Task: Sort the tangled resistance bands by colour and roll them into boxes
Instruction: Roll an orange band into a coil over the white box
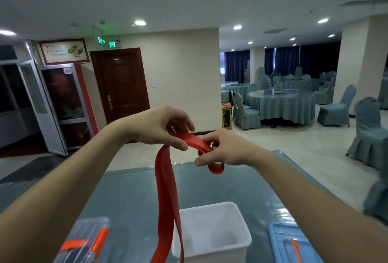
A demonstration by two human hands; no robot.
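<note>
Stretching between both hands [159, 127] [220, 149], red band [168, 189] dangles beside white box [212, 233].

Of the person, only two arms show. The left forearm [73, 178] is uncovered skin along its whole visible length, smooth and slender, narrowing to a slim wrist. The right forearm [304, 182] is likewise bare from the picture's edge to the wrist. The left hand [159, 128] and the right hand [222, 149] are bare too, with slim fingers. The nails are too blurred to describe. Both arms look broadest nearest the wide-angle camera.
</note>
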